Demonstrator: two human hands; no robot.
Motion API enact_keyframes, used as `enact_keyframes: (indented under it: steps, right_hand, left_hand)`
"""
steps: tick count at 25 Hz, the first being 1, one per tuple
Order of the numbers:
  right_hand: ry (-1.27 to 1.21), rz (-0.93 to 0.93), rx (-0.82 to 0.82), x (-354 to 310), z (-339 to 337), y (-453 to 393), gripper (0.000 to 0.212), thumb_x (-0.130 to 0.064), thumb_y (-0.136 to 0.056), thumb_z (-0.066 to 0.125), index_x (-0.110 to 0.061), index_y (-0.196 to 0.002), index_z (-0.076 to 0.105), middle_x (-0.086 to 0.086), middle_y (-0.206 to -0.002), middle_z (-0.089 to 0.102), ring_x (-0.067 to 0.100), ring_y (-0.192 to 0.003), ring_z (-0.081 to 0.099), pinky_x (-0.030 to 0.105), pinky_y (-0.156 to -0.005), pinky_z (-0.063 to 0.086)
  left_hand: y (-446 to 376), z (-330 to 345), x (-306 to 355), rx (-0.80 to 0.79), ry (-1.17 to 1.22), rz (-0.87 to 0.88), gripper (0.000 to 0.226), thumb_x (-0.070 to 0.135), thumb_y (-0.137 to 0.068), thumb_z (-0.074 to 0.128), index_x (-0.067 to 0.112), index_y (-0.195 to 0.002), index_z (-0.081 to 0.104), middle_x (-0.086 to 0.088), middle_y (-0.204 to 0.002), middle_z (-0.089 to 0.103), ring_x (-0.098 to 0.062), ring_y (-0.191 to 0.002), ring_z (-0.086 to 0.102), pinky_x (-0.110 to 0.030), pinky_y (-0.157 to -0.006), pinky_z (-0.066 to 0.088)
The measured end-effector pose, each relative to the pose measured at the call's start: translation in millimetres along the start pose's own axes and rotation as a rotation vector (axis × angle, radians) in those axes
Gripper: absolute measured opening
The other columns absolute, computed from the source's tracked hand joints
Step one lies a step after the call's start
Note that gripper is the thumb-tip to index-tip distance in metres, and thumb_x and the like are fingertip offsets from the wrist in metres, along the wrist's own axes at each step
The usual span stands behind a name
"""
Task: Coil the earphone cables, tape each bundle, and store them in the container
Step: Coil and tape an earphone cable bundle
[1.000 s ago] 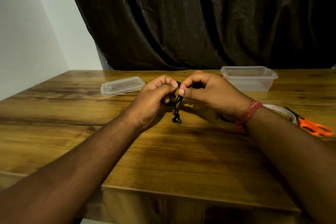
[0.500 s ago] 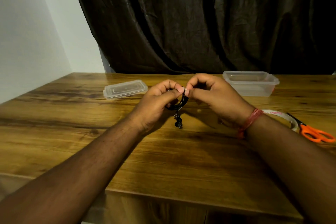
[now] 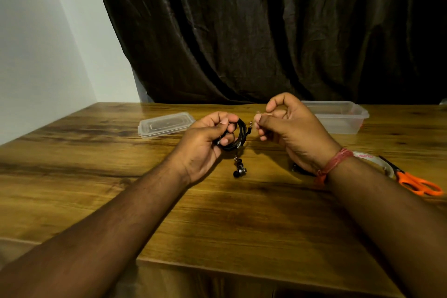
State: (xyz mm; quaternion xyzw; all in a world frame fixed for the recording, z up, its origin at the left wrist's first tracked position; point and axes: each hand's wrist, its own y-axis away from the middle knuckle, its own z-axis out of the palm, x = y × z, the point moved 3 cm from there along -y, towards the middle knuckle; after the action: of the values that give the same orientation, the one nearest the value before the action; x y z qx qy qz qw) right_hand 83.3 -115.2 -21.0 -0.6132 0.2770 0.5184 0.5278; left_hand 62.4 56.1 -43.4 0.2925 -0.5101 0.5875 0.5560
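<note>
My left hand (image 3: 205, 143) grips a coiled black earphone cable (image 3: 238, 136) just above the wooden table (image 3: 217, 213). Its earbuds (image 3: 239, 171) dangle below the coil, and the jack plug (image 3: 250, 126) sticks out to the right. My right hand (image 3: 290, 128) is a short gap to the right of the coil. Its thumb and fingers pinch a small clear strip that looks like tape (image 3: 257, 115). The clear plastic container (image 3: 338, 118) stands open behind my right hand. Its lid (image 3: 167, 124) lies apart at the back left.
A roll of clear tape (image 3: 373, 159) and orange-handled scissors (image 3: 418, 182) lie to the right of my right wrist. A dark object (image 3: 298, 168), partly hidden under that wrist, rests on the table. A dark curtain hangs behind the table, and a white wall is on the left.
My right hand has drawn away to the right from the coil, where both hands were pressed together before. The left hand keeps hold of the coil.
</note>
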Motion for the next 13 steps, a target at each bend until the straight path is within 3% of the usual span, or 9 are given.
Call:
enact_keyframes:
  steps: [3, 8, 13]
  right_hand:
    - [0.082, -0.03, -0.03, 1.4, -2.8, -1.4, 0.022, 0.0, -0.091, 0.062, -0.016, -0.098, 0.049, 0.009, -0.076, 0.065, 0.014, -0.066, 0.061, 0.03, -0.062, 0.049]
    - [0.361, -0.238, 0.019, 3.8, 1.3, 3.7, 0.017, -0.005, -0.096, 0.057, -0.022, -0.094, 0.062, 0.017, -0.088, 0.063, 0.024, -0.083, 0.062, 0.039, -0.078, 0.051]
    - [0.545, -0.331, -0.064, 10.8, 27.6, 7.6, 0.021, -0.005, -0.093, 0.059, -0.023, -0.095, 0.069, -0.002, -0.101, 0.064, 0.01, -0.095, 0.063, 0.029, -0.084, 0.054]
  left_hand:
    - [-3.2, -1.0, 0.9, -0.015, 0.013, 0.014, 0.032, -0.005, -0.098, 0.034, 0.013, -0.105, 0.061, -0.002, -0.076, 0.051, -0.008, -0.057, 0.041, -0.023, -0.066, 0.033]
    - [-1.9, 5.3, -3.7, -0.007, -0.065, 0.01, 0.031, -0.003, -0.1, 0.035, 0.015, -0.099, 0.061, -0.002, -0.076, 0.05, -0.01, -0.06, 0.04, -0.018, -0.055, 0.044]
    - [-0.8, 6.6, -7.4, 0.006, -0.127, 0.012, 0.032, -0.002, -0.097, 0.041, 0.025, -0.099, 0.058, -0.002, -0.079, 0.051, -0.009, -0.06, 0.041, -0.03, -0.062, 0.036]
